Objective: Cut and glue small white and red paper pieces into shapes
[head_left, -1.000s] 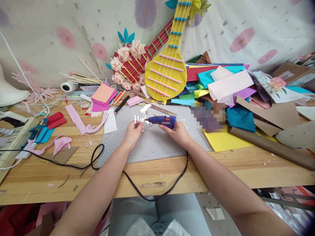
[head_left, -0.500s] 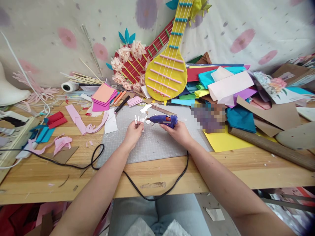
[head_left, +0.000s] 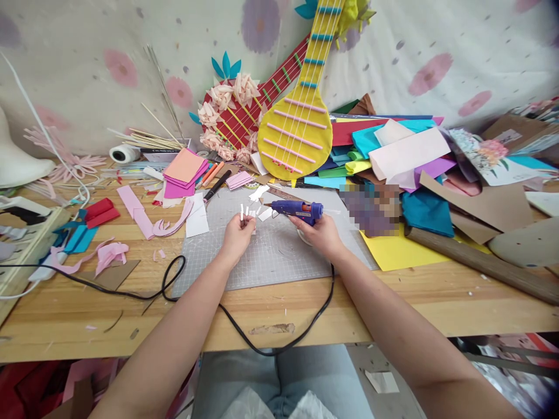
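My left hand point(head_left: 236, 235) is closed around a small craft piece with white paper strips point(head_left: 246, 212) sticking up from the fingers, held over the grey cutting mat point(head_left: 271, 256). My right hand point(head_left: 321, 234) grips a blue hot glue gun point(head_left: 299, 209), its nozzle pointing left, a short gap away from the white strips. The gun's black cord point(head_left: 244, 331) loops over the table's front edge and runs off to the left.
A yellow and a red paper guitar point(head_left: 297, 125) lean against the flowered cloth at the back. Coloured paper sheets point(head_left: 406, 151) pile up at the right, pink scraps point(head_left: 144, 215) and sticks lie at the left. A brown wooden bar point(head_left: 480, 259) lies at the right.
My right hand has drawn the glue gun to the right, away from the white strips. My left hand has stayed in place.
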### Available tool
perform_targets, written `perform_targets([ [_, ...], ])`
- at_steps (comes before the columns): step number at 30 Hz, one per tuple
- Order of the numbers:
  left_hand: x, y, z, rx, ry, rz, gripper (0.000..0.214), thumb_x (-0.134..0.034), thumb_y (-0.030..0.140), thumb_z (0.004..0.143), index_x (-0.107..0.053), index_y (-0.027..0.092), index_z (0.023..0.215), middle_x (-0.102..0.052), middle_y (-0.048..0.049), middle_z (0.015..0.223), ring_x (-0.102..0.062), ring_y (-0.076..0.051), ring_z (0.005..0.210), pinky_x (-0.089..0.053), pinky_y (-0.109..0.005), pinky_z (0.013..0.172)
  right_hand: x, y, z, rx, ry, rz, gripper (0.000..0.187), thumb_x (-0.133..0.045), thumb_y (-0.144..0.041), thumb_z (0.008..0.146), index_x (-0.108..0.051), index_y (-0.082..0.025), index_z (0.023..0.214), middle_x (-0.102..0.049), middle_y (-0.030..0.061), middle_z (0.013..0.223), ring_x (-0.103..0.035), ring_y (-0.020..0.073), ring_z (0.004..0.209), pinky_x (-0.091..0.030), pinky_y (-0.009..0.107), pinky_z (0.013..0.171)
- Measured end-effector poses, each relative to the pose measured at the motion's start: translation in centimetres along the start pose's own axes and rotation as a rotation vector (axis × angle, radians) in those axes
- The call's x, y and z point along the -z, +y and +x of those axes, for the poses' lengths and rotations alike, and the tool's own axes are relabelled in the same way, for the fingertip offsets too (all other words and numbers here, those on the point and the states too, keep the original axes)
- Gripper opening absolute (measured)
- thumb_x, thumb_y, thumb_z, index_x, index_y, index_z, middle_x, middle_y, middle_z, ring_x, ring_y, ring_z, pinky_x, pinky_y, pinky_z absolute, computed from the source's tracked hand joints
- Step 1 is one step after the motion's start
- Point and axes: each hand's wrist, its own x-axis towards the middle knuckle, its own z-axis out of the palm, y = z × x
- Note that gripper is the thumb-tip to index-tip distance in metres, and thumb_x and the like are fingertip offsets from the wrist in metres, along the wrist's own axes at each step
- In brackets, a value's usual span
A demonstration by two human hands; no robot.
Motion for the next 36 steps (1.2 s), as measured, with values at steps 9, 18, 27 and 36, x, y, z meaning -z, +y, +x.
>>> perform_targets([
  [9, 0.2, 0.7, -0.3, -0.021, 0.030, 0.008, 0.012, -0.058, 0.026, 0.070, -0.050, 0.016, 0.070, -0.051, 0.0030, 0.058, -0.043, -0.007, 0.050, -0.034, -0.021, 0.052, 0.0, -0.2, -0.1, -0.032, 0.031, 0.002, 0.038, -0.060, -0.049, 0.068, -0.066, -0.015, 0.083, -0.066, 0.0050, 0.071, -0.061, 0.0186, 0.069, -0.046, 0.027, 0.061],
  [18, 0.1, 0.6, -0.2, -0.016, 0.045, 0.014, 0.012, -0.056, 0.026, 0.071, -0.049, 0.016, 0.069, -0.051, 0.0038, 0.056, -0.042, -0.007, 0.049, -0.032, -0.021, 0.053, -0.3, 0.2, -0.4, 0.006, -0.085, 0.010, 0.039, -0.059, -0.050, 0.070, -0.066, -0.017, 0.089, -0.069, 0.0036, 0.077, -0.063, 0.0178, 0.070, -0.048, 0.027, 0.065],
  [27, 0.2, 0.5, 0.0, -0.002, 0.032, 0.016, 0.013, -0.056, 0.027, 0.071, -0.050, 0.016, 0.069, -0.052, 0.0034, 0.056, -0.043, -0.008, 0.050, -0.033, -0.021, 0.054, -0.7, 0.8, -0.3, 0.028, -0.082, -0.028, 0.039, -0.058, -0.051, 0.072, -0.066, -0.018, 0.092, -0.070, 0.0041, 0.079, -0.064, 0.0194, 0.073, -0.050, 0.031, 0.070],
  [36, 0.2, 0.3, 0.0, -0.020, 0.021, 0.013, 0.013, -0.056, 0.028, 0.071, -0.051, 0.016, 0.070, -0.054, 0.0025, 0.057, -0.045, -0.008, 0.051, -0.034, -0.022, 0.055, -0.6, 0.3, -0.3, 0.015, -0.066, -0.084, 0.037, -0.058, -0.051, 0.071, -0.067, -0.019, 0.087, -0.069, 0.0036, 0.075, -0.063, 0.0192, 0.067, -0.049, 0.030, 0.063],
])
